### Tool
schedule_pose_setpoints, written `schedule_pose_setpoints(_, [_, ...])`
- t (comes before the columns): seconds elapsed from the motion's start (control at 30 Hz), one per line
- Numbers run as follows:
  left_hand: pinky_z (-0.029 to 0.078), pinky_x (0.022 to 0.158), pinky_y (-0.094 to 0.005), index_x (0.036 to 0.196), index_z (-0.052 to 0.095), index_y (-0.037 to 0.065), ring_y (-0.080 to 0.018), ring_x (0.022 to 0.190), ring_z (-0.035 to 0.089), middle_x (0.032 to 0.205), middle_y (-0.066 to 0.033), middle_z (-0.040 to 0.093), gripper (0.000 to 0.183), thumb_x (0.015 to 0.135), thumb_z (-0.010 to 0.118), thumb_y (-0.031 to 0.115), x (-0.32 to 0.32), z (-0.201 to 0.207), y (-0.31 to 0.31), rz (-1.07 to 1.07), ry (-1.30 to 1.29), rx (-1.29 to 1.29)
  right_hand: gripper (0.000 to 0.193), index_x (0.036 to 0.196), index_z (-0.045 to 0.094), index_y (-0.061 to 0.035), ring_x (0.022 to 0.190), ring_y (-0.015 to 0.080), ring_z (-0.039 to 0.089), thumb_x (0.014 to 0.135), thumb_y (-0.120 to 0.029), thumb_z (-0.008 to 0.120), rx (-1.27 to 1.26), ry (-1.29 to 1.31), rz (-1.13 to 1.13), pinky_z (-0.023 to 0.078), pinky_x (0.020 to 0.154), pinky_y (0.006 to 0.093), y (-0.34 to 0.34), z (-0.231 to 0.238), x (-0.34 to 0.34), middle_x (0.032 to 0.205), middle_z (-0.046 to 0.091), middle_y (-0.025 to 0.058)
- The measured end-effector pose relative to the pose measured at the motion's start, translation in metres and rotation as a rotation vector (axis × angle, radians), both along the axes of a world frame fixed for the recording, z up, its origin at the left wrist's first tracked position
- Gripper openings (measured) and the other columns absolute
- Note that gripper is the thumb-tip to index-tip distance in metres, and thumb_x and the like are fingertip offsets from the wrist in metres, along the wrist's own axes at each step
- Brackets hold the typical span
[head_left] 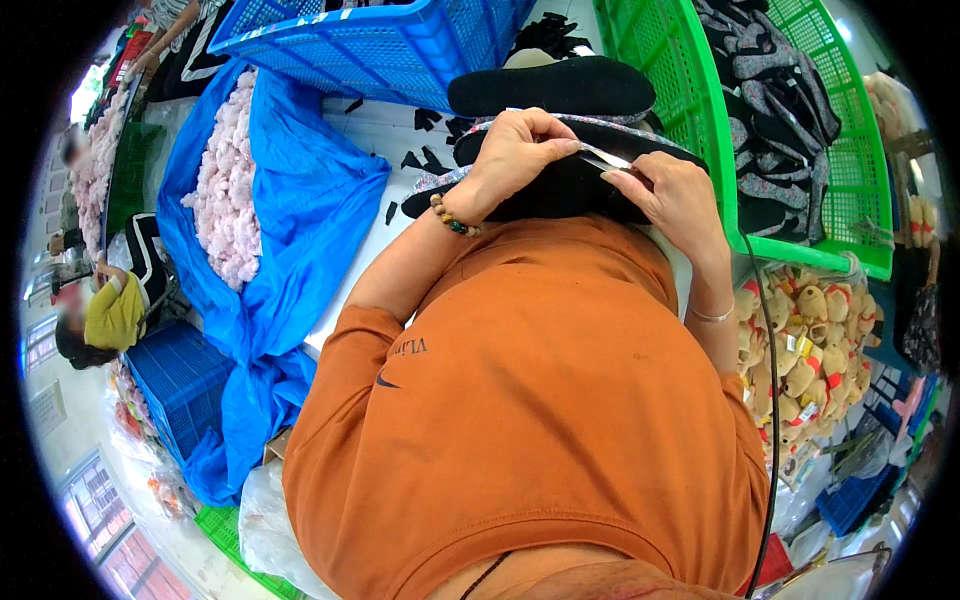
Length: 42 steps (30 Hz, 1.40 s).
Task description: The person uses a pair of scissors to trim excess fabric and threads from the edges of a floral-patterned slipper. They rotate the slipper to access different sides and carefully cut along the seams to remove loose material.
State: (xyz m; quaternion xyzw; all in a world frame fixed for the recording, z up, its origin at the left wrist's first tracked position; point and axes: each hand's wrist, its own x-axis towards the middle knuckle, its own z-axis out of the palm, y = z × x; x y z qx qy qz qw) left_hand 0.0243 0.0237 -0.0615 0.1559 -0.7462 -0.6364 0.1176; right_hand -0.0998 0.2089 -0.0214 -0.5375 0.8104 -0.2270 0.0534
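My left hand [515, 155], with a beaded bracelet at the wrist, is closed in a pinch on one end of a thin pale strip [605, 156]. On the strip's other end my right hand [672, 195] is closed, thumb against fingers. What the strip is made of I cannot make out. Just under both hands lies a long black fabric piece [565, 190] with floral-print edging, close against my body. Another black rounded piece [555, 88] lies beyond my hands.
Beyond stands a blue crate [350, 45], and to the right a green crate [800, 248] holds black and floral pieces. A blue sheet [310, 170] carries pink fluffy items [228, 190]. Small black scraps [430, 160] dot the white table. Tan plush items [805, 350] are at right; another person [115, 310] is far left.
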Motion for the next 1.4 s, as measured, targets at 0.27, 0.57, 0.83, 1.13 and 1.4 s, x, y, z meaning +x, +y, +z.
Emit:
schedule_pose_setpoints(0.27, [0.045, 0.068, -0.0186, 0.088, 0.068, 0.000, -0.0062, 0.074, 0.057, 0.082, -0.0026, 0.066, 0.011, 0.082, 0.069, 0.009, 0.002, -0.006, -0.003, 0.024, 0.032, 0.345, 0.040, 0.067, 0.065, -0.0027, 0.054, 0.0271, 0.054, 0.080, -0.040, 0.066, 0.000, 0.031, 0.062, 0.041, 0.050, 0.0356, -0.014, 0.006, -0.001, 0.061, 0.055, 0.0115])
schedule_pose_setpoints(0.57, [0.046, 0.065, -0.0192, 0.088, 0.069, 0.003, -0.0076, 0.071, 0.059, 0.080, -0.0037, 0.067, 0.008, 0.082, 0.069, 0.007, 0.005, -0.003, -0.002, 0.103, 0.158, 0.509, 0.046, 0.060, 0.061, -0.0045, 0.054, 0.0265, 0.057, 0.080, -0.046, 0.063, -0.049, 0.061, -0.008, 0.042, 0.048, 0.0359, -0.016, 0.007, 0.000, 0.057, 0.055, 0.0097])
schedule_pose_setpoints(0.83, [0.045, 0.063, -0.0192, 0.087, 0.069, 0.003, -0.0081, 0.070, 0.059, 0.078, -0.0037, 0.067, 0.006, 0.082, 0.069, 0.007, 0.009, -0.008, -0.005, 0.115, 0.237, 0.565, 0.043, 0.064, 0.063, -0.0057, 0.055, 0.0255, 0.058, 0.077, -0.047, 0.065, -0.063, 0.140, 0.070, 0.045, 0.050, 0.0355, -0.016, 0.007, 0.011, 0.062, 0.057, 0.0077])
schedule_pose_setpoints(1.13, [0.046, 0.066, -0.0205, 0.088, 0.068, 0.003, -0.0092, 0.071, 0.060, 0.080, -0.0044, 0.067, 0.007, 0.083, 0.068, 0.007, 0.011, -0.009, -0.005, 0.078, 0.230, 0.577, 0.043, 0.063, 0.064, -0.0051, 0.056, 0.0260, 0.059, 0.077, -0.046, 0.065, 0.022, 0.157, 0.049, 0.044, 0.049, 0.0363, -0.024, 0.009, 0.009, 0.061, 0.058, 0.0092])
schedule_pose_setpoints(1.4, [0.048, 0.069, -0.0234, 0.084, 0.069, 0.003, -0.0110, 0.072, 0.061, 0.079, -0.0057, 0.067, 0.004, 0.082, 0.068, 0.006, 0.012, -0.010, -0.006, 0.120, 0.252, 0.595, 0.041, 0.067, 0.065, -0.0063, 0.055, 0.0246, 0.059, 0.076, -0.047, 0.067, -0.049, 0.138, 0.091, 0.045, 0.048, 0.0345, -0.018, 0.009, 0.014, 0.064, 0.058, 0.0074])
